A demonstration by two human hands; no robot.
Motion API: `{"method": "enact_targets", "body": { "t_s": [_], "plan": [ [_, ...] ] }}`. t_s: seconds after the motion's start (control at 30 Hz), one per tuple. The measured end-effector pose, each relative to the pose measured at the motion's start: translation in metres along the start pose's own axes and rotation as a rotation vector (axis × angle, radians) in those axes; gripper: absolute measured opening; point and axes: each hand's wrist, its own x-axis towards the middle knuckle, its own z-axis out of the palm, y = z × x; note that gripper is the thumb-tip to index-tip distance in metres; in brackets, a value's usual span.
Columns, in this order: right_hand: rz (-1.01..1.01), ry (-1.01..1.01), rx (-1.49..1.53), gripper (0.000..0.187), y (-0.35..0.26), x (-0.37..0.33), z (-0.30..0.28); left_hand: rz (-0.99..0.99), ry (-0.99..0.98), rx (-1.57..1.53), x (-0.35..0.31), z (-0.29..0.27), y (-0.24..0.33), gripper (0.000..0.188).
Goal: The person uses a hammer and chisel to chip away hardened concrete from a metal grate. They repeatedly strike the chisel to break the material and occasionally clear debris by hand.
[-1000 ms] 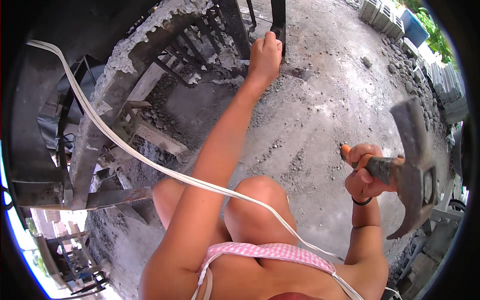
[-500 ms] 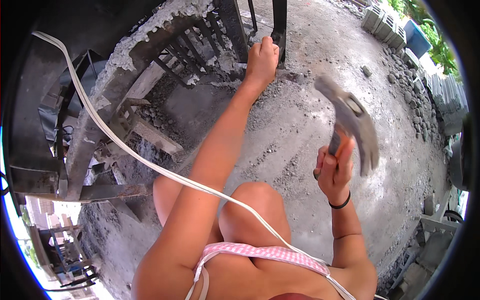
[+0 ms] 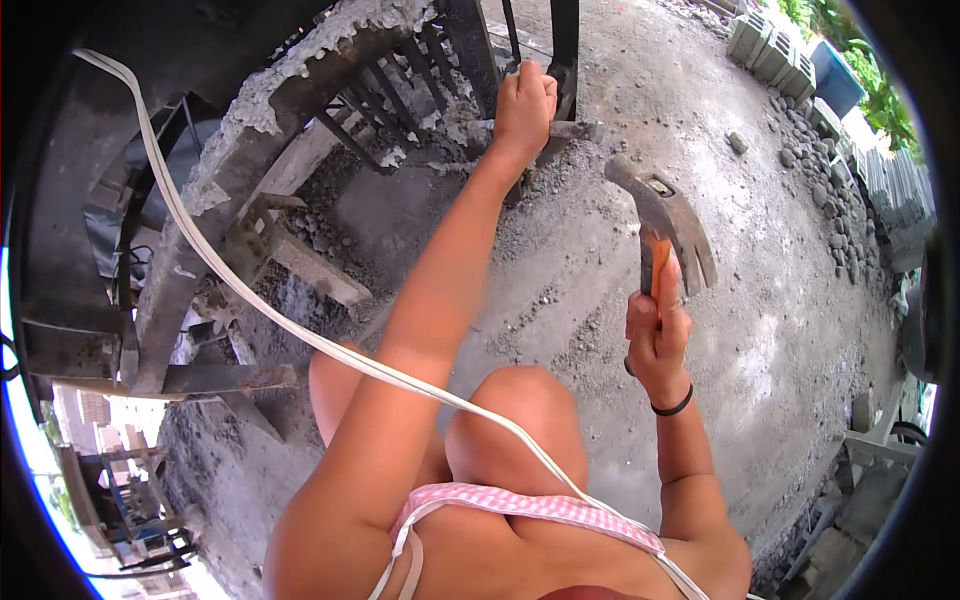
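Observation:
My left hand (image 3: pixel 526 105) reaches forward in a closed fist beside the dark metal post (image 3: pixel 565 45) of a barred frame. A short grey-brown metal bar (image 3: pixel 578 131) shows on both sides of this hand. The undersides of the fingers are hidden. To the right, my right hand (image 3: pixel 660 342) is wrapped around the handle of a claw hammer (image 3: pixel 672 210) with an orange and dark grip. The hammer is raised, with its striking face toward the bar's right end but apart from it. Rough concrete (image 3: pixel 262 100) clings to the metalwork at the upper left.
A white cable (image 3: pixel 235 280) runs across my left arm and past my knees. Broken wooden and metal pieces (image 3: pixel 315 270) lie at the left. Stones (image 3: pixel 825 190), hollow blocks (image 3: pixel 770 52) and a blue container (image 3: pixel 836 78) line the right side. Gravel (image 3: pixel 545 310) is scattered on the ground.
The hammer in my right hand has swung leftward, closer to the metal bar. My left fist has moved slightly forward, and the bar appears farther up and shows more.

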Motion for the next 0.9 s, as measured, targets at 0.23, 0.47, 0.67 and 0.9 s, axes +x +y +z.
{"method": "enact_targets", "body": {
  "t_s": [0.23,0.47,0.67,0.9],
  "plan": [
    [0.289,0.110,0.559,0.040,-0.050,-0.001,-0.012,0.004,-0.240,0.264,-0.033,-0.013,0.000,0.051],
    [0.041,0.135,0.302,0.031,-0.027,-0.009,0.006,-0.037,-0.250,0.198,-0.032,-0.007,0.007,0.050],
    [0.114,0.096,0.206,0.018,0.008,-0.021,0.052,-0.082,-0.251,0.366,-0.039,-0.024,-0.013,0.054],
    [0.464,-0.090,0.450,0.060,-0.044,-0.030,0.027,-0.131,-0.295,0.132,-0.046,-0.037,0.024,0.053]
  ]
}}
